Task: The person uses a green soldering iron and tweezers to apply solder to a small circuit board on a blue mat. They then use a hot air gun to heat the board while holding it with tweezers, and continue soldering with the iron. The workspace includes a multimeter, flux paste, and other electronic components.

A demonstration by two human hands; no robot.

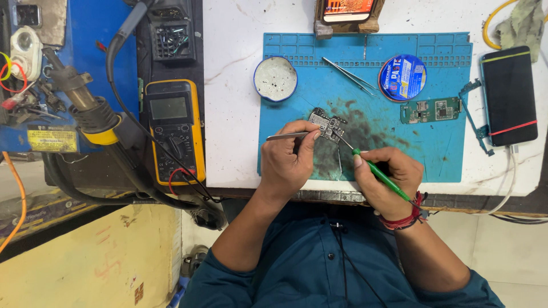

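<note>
Left hand (288, 162) pinching tweezers (287, 136), right hand (385, 179) gripping green tool (381, 174); circuit board (327, 124) just beyond fingertips.

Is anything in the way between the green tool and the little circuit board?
Nothing visible. The thin green-handled tool in the right hand reaches straight to the small grey circuit board on the blue rubber mat. The left hand holds metal tweezers at the board's other side.
</note>
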